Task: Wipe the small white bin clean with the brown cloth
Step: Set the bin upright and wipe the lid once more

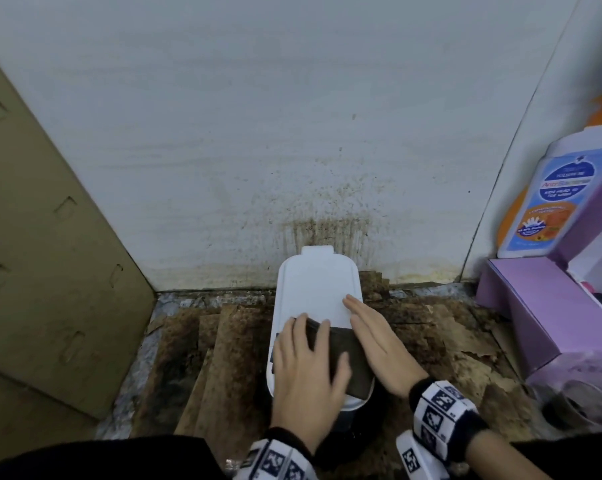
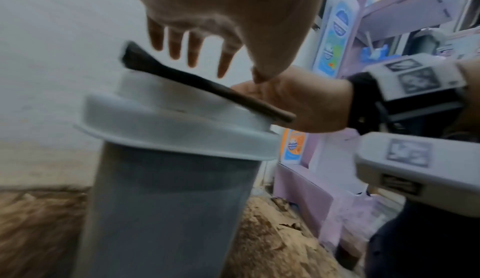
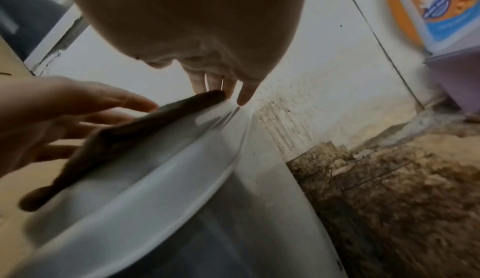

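The small white bin (image 1: 315, 289) stands on the floor against the stained wall, its lid closed. A folded brown cloth (image 1: 348, 358) lies flat on the near half of the lid (image 2: 166, 124). My left hand (image 1: 306, 368) hovers over the cloth's left part, fingers spread and straight (image 2: 193, 52). My right hand (image 1: 372, 334) lies flat along the cloth's right edge, fingers straight and together, fingertips reaching the bare lid (image 3: 233, 89). In the right wrist view the cloth (image 3: 124, 136) sits on the lid rim (image 3: 161, 179).
A cardboard panel (image 1: 50, 254) leans at the left. Purple boxes (image 1: 549, 306) and a blue-and-orange bottle (image 1: 552, 195) stand at the right. The floor (image 1: 216, 358) around the bin is stained, peeling brown board. The wall (image 1: 327, 220) behind is spattered brown.
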Demonstrator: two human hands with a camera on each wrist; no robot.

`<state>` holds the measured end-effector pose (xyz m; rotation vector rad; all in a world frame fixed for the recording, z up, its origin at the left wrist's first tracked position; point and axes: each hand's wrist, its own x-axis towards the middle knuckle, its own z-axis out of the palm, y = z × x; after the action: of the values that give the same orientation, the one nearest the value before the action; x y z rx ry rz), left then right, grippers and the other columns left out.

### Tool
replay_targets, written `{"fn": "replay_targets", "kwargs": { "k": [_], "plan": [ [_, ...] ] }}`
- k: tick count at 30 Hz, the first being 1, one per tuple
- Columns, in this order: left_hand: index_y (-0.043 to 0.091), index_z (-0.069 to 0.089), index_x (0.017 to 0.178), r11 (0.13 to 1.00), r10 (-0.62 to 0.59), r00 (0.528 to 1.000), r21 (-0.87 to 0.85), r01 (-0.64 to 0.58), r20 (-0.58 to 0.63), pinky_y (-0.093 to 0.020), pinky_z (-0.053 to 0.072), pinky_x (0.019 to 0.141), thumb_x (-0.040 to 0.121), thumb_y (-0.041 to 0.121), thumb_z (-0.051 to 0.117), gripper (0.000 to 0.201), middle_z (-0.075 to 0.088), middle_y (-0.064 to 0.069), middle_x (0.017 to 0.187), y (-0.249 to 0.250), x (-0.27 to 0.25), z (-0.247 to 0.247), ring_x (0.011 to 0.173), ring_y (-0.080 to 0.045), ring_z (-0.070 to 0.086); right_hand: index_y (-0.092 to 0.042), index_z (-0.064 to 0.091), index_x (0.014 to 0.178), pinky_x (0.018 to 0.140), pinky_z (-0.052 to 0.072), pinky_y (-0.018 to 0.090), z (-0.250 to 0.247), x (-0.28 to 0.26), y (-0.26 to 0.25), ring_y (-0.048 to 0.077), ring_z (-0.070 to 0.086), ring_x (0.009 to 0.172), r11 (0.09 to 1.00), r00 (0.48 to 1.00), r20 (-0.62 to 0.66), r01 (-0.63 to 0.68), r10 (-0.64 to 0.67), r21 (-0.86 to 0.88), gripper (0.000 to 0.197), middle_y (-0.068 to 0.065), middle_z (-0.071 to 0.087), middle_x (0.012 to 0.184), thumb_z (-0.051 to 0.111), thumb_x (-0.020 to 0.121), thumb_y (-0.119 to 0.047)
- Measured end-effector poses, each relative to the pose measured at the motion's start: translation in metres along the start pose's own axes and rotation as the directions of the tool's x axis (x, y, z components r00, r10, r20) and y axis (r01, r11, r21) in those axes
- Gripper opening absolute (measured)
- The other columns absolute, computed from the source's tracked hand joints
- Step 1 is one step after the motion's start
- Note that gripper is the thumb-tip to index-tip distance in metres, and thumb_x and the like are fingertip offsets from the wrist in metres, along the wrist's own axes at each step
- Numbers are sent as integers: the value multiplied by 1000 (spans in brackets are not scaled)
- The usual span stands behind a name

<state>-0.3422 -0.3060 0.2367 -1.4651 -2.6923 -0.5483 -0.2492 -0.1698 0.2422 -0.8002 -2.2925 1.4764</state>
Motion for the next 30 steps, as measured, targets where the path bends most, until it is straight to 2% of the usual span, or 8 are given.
{"fn": "replay_targets", "kwargs": {
  "k": [4,9,12,14,17,20,25,30],
  "plan": [
    [4,41,150,985,-162,979,71,154,126,-52,16,116,97,59,27,77,35,-28,155,17,3,16,144,-44,34,-33,30,155,115,10,3,-4,2,-1,-22,13,141,1000,997,80,0,1,-18,49,-28,22,158,29,106,-43],
    [-3,40,148,979,-196,972,77,187,132,-54,20,114,95,60,29,84,38,-32,152,13,11,23,140,-47,38,-26,21,158,125,4,21,-8,7,11,-17,5,145,950,987,129,126,-93,-285,53,-22,13,163,21,108,-40],
    [-4,31,152,971,-241,956,44,237,168,-53,16,116,92,64,21,91,30,-34,155,2,21,20,144,-48,32,-26,21,158,126,1,29,-9,9,16,-14,5,147,933,983,131,163,-127,-321,57,-21,14,164,15,105,-46],
    [1,4,158,958,-281,935,16,285,216,-50,5,122,91,69,9,96,3,-31,163,-9,33,12,152,-43,9,-27,23,158,126,2,29,-10,8,16,-14,8,147,947,985,120,157,-128,-279,59,-22,17,163,15,104,-49],
    [9,-18,156,922,-287,870,-131,364,400,-46,1,123,99,66,26,92,-18,-21,164,-31,60,1,153,-35,-9,-28,25,157,126,5,25,-11,6,13,-15,12,146,984,990,106,111,-96,-140,58,-24,20,162,20,104,-51],
    [11,-22,155,904,-235,832,-202,378,502,-47,5,124,99,62,34,95,-20,-17,165,-46,93,-5,154,-33,-9,-30,27,157,125,12,22,-10,3,10,-17,15,144,998,994,93,55,-53,-23,56,-27,22,160,27,103,-49],
    [7,-20,155,907,-174,844,-252,338,507,-49,22,122,99,60,42,99,-14,-16,166,-59,144,-1,154,-34,4,-34,26,156,122,13,18,-12,5,12,-18,14,143,999,993,110,34,-33,0,53,-30,21,159,30,105,-48],
    [6,-20,155,913,-162,855,-255,320,492,-48,18,123,98,59,43,100,-16,-18,166,-61,153,2,155,-32,0,-33,27,157,122,13,17,-12,7,13,-17,15,144,999,995,99,34,-32,-17,54,-28,22,160,29,105,-50]
  ]
}}
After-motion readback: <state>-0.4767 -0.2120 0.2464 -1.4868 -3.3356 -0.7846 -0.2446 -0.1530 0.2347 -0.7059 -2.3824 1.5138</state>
